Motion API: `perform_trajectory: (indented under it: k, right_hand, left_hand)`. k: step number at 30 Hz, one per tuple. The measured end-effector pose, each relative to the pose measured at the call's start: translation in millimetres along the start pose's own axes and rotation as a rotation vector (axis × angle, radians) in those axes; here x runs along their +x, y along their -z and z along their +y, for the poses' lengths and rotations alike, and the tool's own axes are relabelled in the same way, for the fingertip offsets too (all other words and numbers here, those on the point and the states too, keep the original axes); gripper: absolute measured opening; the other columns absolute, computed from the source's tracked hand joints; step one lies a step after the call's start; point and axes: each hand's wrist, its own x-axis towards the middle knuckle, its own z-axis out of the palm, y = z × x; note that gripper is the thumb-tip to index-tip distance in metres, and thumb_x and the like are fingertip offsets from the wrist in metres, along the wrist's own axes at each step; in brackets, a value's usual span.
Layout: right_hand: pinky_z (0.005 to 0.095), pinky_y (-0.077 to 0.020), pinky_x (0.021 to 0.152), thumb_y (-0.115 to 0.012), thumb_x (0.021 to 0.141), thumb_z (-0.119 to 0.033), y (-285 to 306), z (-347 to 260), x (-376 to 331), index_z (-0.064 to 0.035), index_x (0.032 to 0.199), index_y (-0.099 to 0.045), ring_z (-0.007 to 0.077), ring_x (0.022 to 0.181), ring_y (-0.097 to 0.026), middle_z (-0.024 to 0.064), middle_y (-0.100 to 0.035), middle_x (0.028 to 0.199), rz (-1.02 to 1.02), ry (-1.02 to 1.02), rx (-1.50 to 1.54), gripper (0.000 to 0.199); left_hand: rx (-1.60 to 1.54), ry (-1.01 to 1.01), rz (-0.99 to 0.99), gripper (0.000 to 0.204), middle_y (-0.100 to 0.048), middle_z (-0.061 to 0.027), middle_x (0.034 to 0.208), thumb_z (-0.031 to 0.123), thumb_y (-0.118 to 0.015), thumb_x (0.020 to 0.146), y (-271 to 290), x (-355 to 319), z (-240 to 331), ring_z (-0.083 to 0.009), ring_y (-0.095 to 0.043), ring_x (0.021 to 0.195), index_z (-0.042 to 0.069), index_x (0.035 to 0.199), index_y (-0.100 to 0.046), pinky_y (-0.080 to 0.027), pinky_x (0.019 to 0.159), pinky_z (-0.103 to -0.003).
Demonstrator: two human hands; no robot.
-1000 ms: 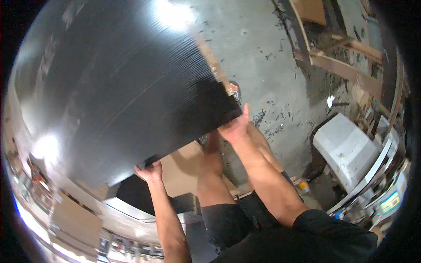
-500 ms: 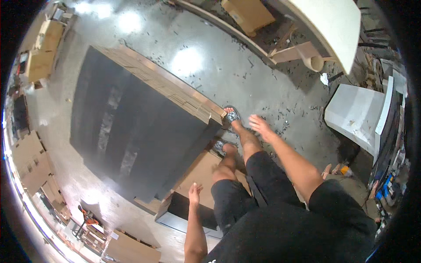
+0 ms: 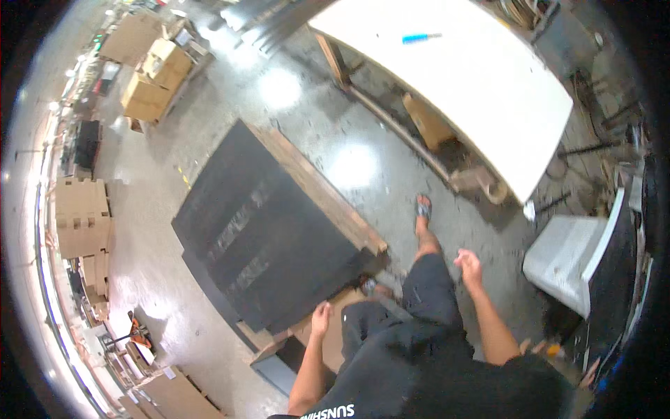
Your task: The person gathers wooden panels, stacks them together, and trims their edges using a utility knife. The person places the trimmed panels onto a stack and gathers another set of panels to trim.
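Two hands, both empty. Left hand (image 3: 321, 318): grip loose, fingers part-curled, nothing in it, in front of the body; beyond it in the view, the near edge of the stack. Right hand (image 3: 469, 265): grip slack and half open, no contact, out to the right over bare floor (image 3: 398, 171). Change: one second ago both hands held the near edge of the black sheet (image 3: 209, 195); half a second ago they were already off it. Now it lies on top of the stack (image 3: 307, 185), black face up with pale scuffs. Judging by this, the sheet is let go and its handling is done for the moment.

Near: brown cardboard (image 3: 335, 325) between the legs and the stack, with a dark box (image 3: 279, 366) just left of it. Right foot (image 3: 423, 206) is well ahead of the left foot (image 3: 368, 285); they were close together half a second ago, so a step is under way.

Middle: wood base (image 3: 366, 237) along the stack's right side; grey cover (image 3: 562, 262) to the right.

Far: white desk (image 3: 481, 98), blue tool (image 3: 417, 38) on it, now in view. Far left: brown boxes (image 3: 150, 87).
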Motion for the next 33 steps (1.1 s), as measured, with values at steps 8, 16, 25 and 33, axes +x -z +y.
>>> perform_trajectory:
  k: [8, 16, 25, 33]
  right_hand:
    - [0.0297, -0.0546, 0.098, -0.067, 0.11, -0.016, -19, -158, 125, 0.0054, 0.138, -0.063, 0.0156, 0.103, -0.072, 0.0093, -0.077, 0.109, -0.221, -0.058, 0.079, 0.035]
    - [0.0335, -0.057, 0.096, -0.065, 0.11, -0.016, -9, -256, 276, 0.0053, 0.136, -0.064, 0.0184, 0.102, -0.072, 0.0125, -0.077, 0.111, -0.151, 0.116, 0.241, 0.034]
    - [0.0368, -0.0565, 0.102, -0.065, 0.111, -0.03, -174, -378, 397, 0.0005, 0.146, -0.059, 0.0209, 0.112, -0.072, 0.0146, -0.073, 0.131, -0.393, 0.034, 0.32, 0.047]
    - [0.0408, -0.0518, 0.11, -0.064, 0.112, -0.035, -339, -510, 564, -0.0008, 0.156, -0.05, 0.0243, 0.127, -0.066, 0.0151, -0.064, 0.148, -0.36, -0.103, 0.462, 0.057]
  left_hand:
    - [-0.052, 0.18, -0.124, 0.058, -0.076, -0.0089, 0.117, 0.039, -0.07, 0.109, -104, 47, 156, -0.0193, -0.07, 0.105, -0.002, 0.148, -0.06, -0.057, 0.094, -0.036]
    - [0.039, -0.272, -0.112, 0.065, -0.074, -0.0199, 0.135, 0.045, -0.071, 0.106, -152, 133, 419, -0.0253, -0.071, 0.126, 0.001, 0.153, -0.059, -0.053, 0.108, -0.037]
    - [0.422, -0.472, -0.03, 0.059, -0.077, -0.0194, 0.129, 0.04, -0.076, 0.102, -87, 236, 555, -0.0359, -0.073, 0.123, 0.001, 0.146, -0.064, -0.055, 0.107, -0.043]
    - [0.659, -1.074, 0.336, 0.065, -0.066, -0.0267, 0.141, 0.037, -0.081, 0.094, 13, 520, 850, -0.0443, -0.061, 0.133, 0.0, 0.145, -0.061, -0.045, 0.115, -0.053]
